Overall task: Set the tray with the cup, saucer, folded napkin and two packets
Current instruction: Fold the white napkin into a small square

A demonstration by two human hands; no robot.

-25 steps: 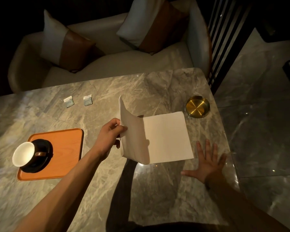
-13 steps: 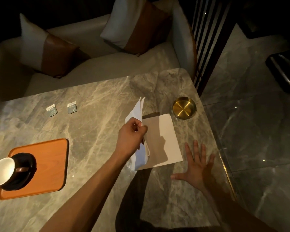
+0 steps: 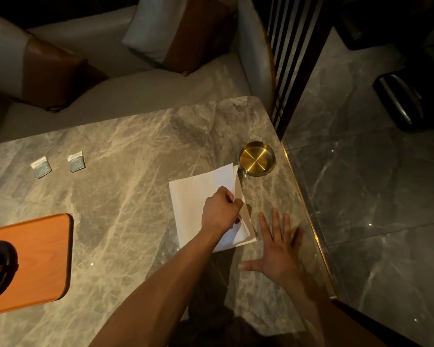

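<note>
The napkin (image 3: 201,196) lies on the table (image 3: 125,196) beside the gold dish (image 3: 256,158) — its free edge is pinched by the left hand (image 3: 219,211), while the right hand (image 3: 277,249) is spread flat just beside it. The edges should be aligned, then the fold pressed flat before it is carried to the tray (image 3: 40,259)

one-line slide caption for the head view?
Left hand folds the napkin on the marble table; right hand rests flat.

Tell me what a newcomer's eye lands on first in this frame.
The white napkin near the marble table's right edge, with the left hand pinching its folded layers while the right hand lies flat beside it. Next, the shiny gold dish just beyond the napkin, and the orange tray at far left.
</note>
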